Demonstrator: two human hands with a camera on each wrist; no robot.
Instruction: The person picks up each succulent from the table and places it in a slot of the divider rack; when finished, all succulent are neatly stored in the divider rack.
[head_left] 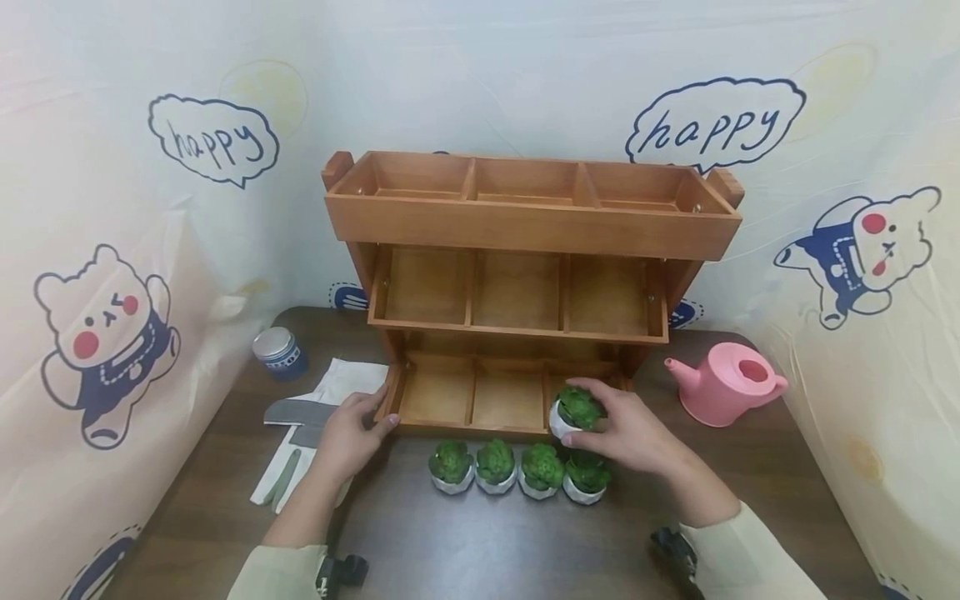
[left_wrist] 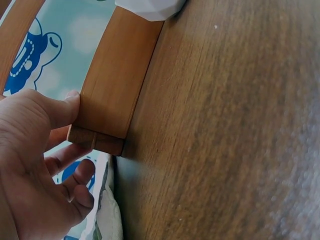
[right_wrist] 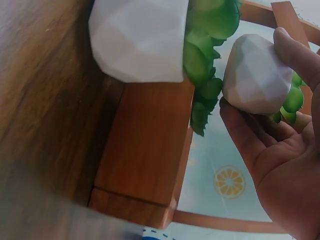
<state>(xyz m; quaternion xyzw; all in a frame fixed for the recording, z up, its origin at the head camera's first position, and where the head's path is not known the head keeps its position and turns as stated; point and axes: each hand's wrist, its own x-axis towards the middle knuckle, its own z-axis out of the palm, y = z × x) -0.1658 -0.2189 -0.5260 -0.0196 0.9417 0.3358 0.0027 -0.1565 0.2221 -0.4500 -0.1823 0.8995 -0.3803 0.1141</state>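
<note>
R hand (head_left: 628,427) has thumb & fingers pinched round the held succulent (head_left: 572,415) by its white pot, prob to spare the leaves, at the near lip of the shelf's (head_left: 532,229) bottom-tier right compartment (can't tell if touching), w/ a row of four potted plants (head_left: 542,468) just nearer. L hand (head_left: 354,432) grips the shelf's near-left corner, thumb in front, likely to steady it. Room: gap on right btw shelf & pink watering can (head_left: 722,392); gloves (head_left: 303,412) crowd left
</note>
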